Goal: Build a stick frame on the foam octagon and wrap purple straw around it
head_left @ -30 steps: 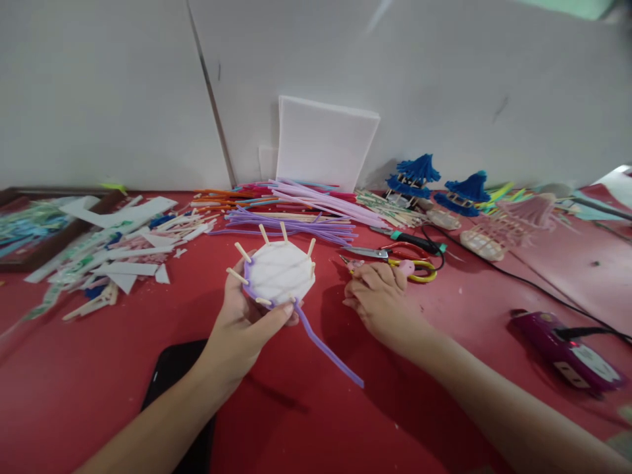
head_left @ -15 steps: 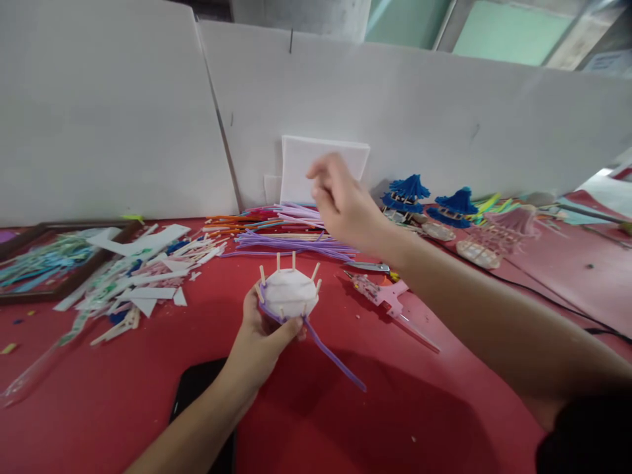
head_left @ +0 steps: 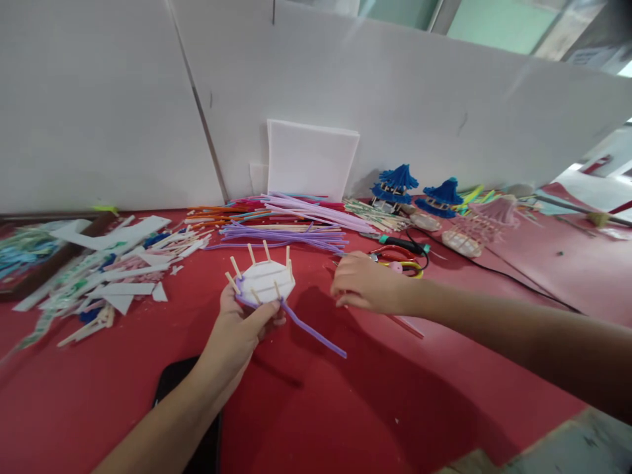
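Note:
My left hand (head_left: 251,319) is closed around the edge of a white polygonal disc (head_left: 266,280) with short wooden sticks standing up around its rim. A purple pipe cleaner (head_left: 316,334) winds past the near-left sticks, and its loose end points down to the right. The left thumb presses at the near edge. My right hand (head_left: 368,283) is over the pink hot glue gun, fingers loosely bent and a little apart. It hides most of the gun; the glue stick (head_left: 409,326) sticks out behind. Whether the fingers touch the gun is hard to make out.
Purple pipe cleaners (head_left: 281,235) lie beyond the disc. Red- and yellow-handled tools (head_left: 402,253) and a black-and-teal tool (head_left: 405,245) with a cord sit behind my right hand. White scraps (head_left: 131,289) are at left, a dark phone (head_left: 182,378) under my left forearm, blue roofed models (head_left: 395,184) at back right.
My right hand has come down from in front of the white sheets to the glue gun. The left hand still holds the disc. The whole view has shifted slightly.

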`<state>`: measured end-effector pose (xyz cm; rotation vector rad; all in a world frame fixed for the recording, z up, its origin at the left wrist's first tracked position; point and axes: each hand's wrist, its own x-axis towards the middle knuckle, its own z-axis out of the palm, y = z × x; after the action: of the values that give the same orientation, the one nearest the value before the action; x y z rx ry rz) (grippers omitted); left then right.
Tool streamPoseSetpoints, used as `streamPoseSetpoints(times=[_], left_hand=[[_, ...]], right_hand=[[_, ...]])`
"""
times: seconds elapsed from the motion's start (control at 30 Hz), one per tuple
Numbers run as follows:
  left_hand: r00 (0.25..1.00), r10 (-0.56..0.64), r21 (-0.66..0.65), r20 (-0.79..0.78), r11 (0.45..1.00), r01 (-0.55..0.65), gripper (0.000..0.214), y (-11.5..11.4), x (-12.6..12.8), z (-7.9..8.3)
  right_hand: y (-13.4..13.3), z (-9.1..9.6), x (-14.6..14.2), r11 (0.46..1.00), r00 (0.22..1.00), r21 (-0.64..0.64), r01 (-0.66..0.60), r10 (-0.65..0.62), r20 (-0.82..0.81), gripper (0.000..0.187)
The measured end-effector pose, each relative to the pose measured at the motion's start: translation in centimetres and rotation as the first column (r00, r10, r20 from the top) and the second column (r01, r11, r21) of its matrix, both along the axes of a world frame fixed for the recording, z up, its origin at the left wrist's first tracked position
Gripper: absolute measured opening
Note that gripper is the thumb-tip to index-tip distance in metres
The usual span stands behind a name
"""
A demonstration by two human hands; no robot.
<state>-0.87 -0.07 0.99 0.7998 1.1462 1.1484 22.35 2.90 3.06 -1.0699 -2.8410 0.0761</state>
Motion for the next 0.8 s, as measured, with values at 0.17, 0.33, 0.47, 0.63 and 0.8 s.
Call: streamPoseSetpoints(times=[0.17,0.33,0.47,0.63,0.8], left_hand=[[0.999,0.035,0.006,-0.014,0.999,-0.035,0.055,0.2,-0.2,-0.5],[1.000,0.023,0.020,-0.015,1.000,-0.023,0.053,0.4,-0.1,-0.6],[1.000,-0.012,0.018,-0.017,1.000,0.013,0.052,0.2,-0.1,-0.7],[0.999,-0.036,0.010,-0.009,0.999,0.036,0.055,-0.1,-0.3,-0.8],[0.998,-0.060,0.021,0.004,0.998,0.059,0.058,-0.2,-0.3,-0.9]], right_hand=[[-1.1,-1.7,1.1,1.000,1.000,0.014,0.026,-0.026,-0.001,0.010],[-0.9,-2.8,1.1,1.000,1.000,0.024,0.010,-0.010,0.000,0.013],[0.5,-1.2,0.4,0.998,0.998,0.061,0.017,-0.013,-0.053,0.012],[4.4,4.8,-4.3,0.981,0.856,0.099,0.169,-0.097,-0.507,0.007],[9.3,8.0,-11.2,0.973,0.872,0.200,0.116,-0.003,-0.490,0.019]])
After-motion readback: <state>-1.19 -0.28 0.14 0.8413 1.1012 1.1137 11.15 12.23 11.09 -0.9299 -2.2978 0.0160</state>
